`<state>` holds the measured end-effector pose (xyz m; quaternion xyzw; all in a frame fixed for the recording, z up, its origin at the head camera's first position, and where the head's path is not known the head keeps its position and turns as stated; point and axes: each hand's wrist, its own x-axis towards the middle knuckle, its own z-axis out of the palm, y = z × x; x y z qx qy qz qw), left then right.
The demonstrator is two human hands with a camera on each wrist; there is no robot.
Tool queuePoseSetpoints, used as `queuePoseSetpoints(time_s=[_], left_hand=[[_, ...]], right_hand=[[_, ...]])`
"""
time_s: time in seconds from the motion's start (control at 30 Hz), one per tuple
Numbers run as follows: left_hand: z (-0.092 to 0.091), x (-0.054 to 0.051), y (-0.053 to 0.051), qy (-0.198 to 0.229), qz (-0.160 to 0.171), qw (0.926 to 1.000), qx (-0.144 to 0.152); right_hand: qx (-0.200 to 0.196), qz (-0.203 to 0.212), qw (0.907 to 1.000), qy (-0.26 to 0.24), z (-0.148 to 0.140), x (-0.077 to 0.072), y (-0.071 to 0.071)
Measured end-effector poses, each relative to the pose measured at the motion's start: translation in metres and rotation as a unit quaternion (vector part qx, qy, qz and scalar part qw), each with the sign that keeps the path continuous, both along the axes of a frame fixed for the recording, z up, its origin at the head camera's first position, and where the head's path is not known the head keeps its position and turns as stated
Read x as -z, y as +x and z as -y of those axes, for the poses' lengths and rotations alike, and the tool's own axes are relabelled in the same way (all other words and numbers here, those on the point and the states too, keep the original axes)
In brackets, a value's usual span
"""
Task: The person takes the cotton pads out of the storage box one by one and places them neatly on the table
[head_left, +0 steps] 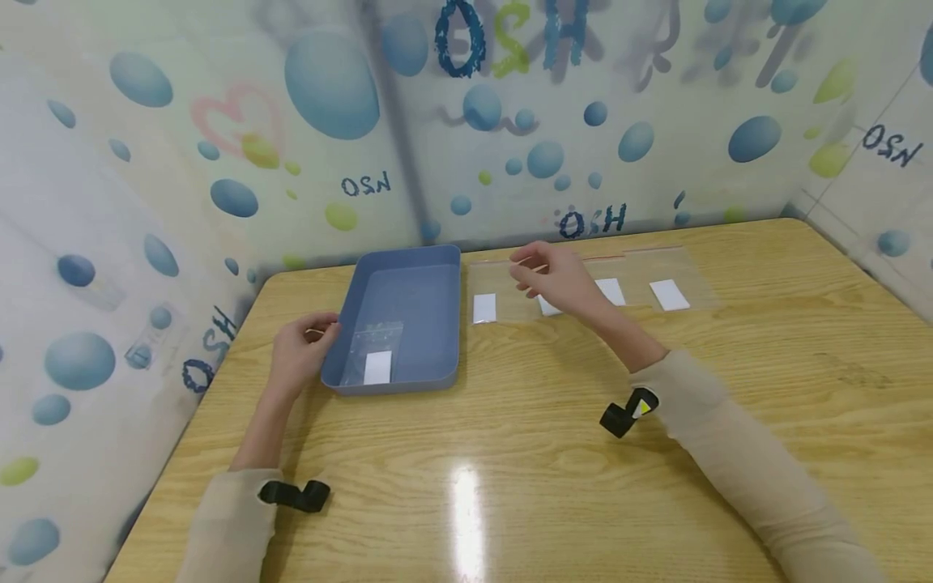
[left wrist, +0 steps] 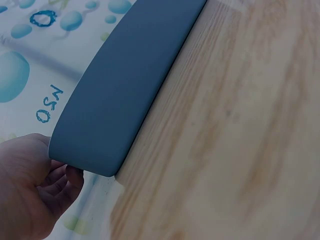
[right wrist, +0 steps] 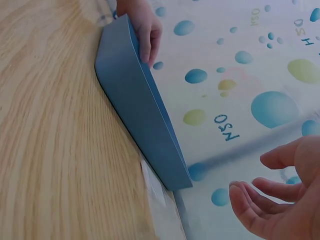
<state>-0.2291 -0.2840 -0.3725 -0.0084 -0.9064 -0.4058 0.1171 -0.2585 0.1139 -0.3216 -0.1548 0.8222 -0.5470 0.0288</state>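
Note:
A shallow blue-grey tray (head_left: 408,387) sits on the table, with a clear zip bag (head_left: 377,336) holding a white card inside its near left corner. My left hand (head_left: 299,352) is at the tray's left side and grips its rim, fingers bent about the wall in the left wrist view. My right hand (head_left: 557,279) hovers over a row of clear zip bags (head_left: 510,304) to the right of the tray, each with a small white card. Its fingers are loosely bent, with nothing between them in the right wrist view (right wrist: 280,190).
The wooden table (head_left: 547,486) stands against a wall (head_left: 466,162) covered with a bubble print. Another wall runs along the left side. Both wrists wear black straps with small cameras.

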Motion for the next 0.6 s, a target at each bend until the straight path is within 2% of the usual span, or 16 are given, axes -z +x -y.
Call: queuePoseSetpoints(time_s=[0.37, 0.6], left_hand=[[0.001, 0.0, 0.0, -0.003, 0.002, 1.0, 0.001], [0.0, 0.0, 0.0, 0.0, -0.004, 1.0, 0.005]], right_hand=[[-0.035, 0.009, 0.9992, -0.018, 0.045, 0.0, 0.004], [-0.06, 0.011, 0.9981, 0.002, 0.068, 0.004, 0.006]])
